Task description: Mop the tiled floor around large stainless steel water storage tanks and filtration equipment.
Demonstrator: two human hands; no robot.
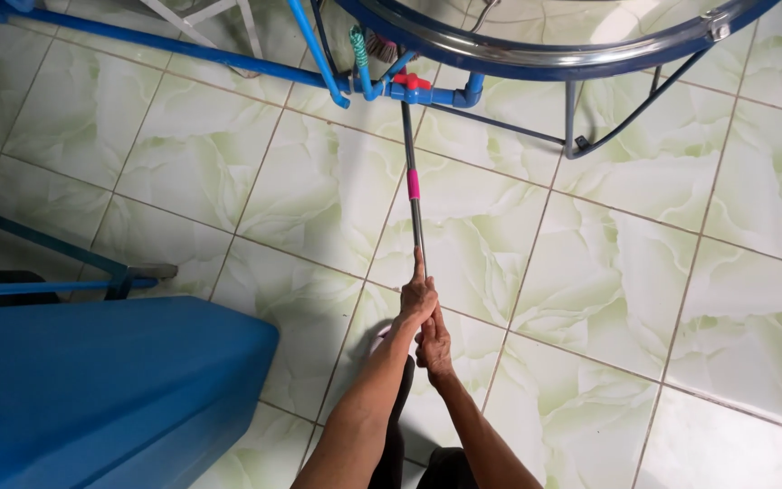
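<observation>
The long pole (412, 172) is a thin grey metal shaft with a bright pink band partway along it. It runs nearly straight away from the person, tilted slightly leftward at the far end. Its near end is gripped in both hands; its far end reaches under the blue pipe frame (228, 56), just by the red fitting (412, 81), where a bristly head (378, 45) shows, partly hidden behind the pipes.
</observation>
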